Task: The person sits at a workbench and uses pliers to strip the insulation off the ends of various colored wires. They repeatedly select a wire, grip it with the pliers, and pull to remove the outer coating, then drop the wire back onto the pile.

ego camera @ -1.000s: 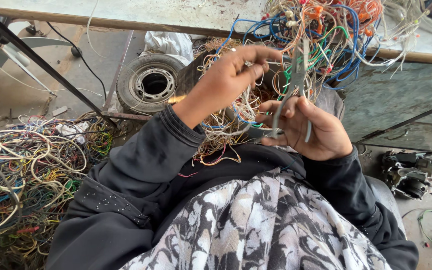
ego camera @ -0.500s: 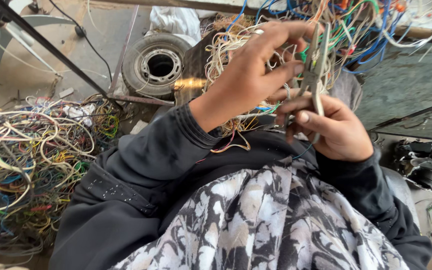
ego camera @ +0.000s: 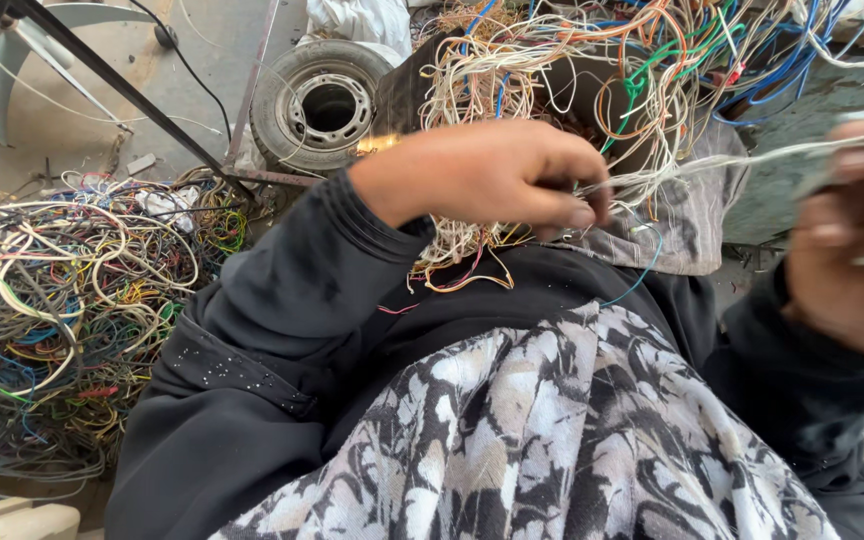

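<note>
Right hand [ego camera: 857,235] swung out to 3 o'clock since earlier, blurred, clamped on thin pale wire strand [ego camera: 742,160]. Strand runs taut, near-horizontal, toward 9 o'clock. Left hand [ego camera: 487,175] pinches its other end. Tangled multicoloured wire bundle [ego camera: 642,60] at 12 o'clock.

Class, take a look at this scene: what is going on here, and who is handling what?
A person in black sleeves sits over a tangled bundle of coloured insulated wires. The left hand pinches thin pale strands at the fingertips, stretched taut across to the right hand, which is blurred and grips a slim grey object that cannot be made out clearly. A loose heap of mixed wires lies on the ground alongside, near a small rubber wheel.
</note>
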